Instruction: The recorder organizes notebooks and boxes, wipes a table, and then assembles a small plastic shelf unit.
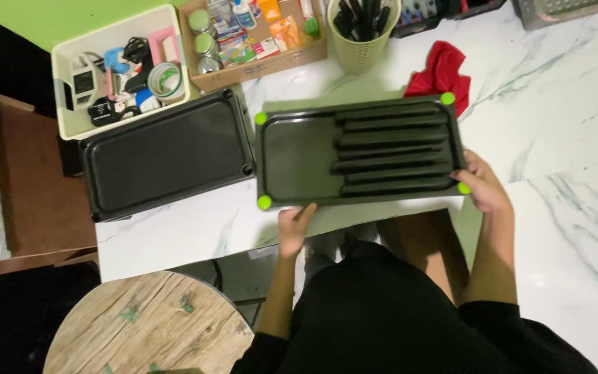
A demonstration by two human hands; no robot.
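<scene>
On the white marbled table, close to its near edge, a black rectangular tray with raised ribs across its right half and a lime-green foot at each corner lies flat, long side running left to right, between the person's two hands. At its near-left part the left hand meets the tray's near long edge, just right of the green corner foot, fingers curled up against the rim; how firmly it grips cannot be told. At the tray's right end the right hand closes around the near-right corner, fingers lying over the rim beside the green foot there. Both forearms come up from below, on either side of the person's dark clothing. Just left of the ribbed tray, almost touching it, a second plain black tray lies slightly tilted on the table. Behind that sit a cream bin of small items and a cardboard box of small jars and packets. A pale green basket holding dark tools stands behind the ribbed tray, with a red cloth just beyond the tray's far-right corner. A round wooden stool top shows at lower left
</scene>
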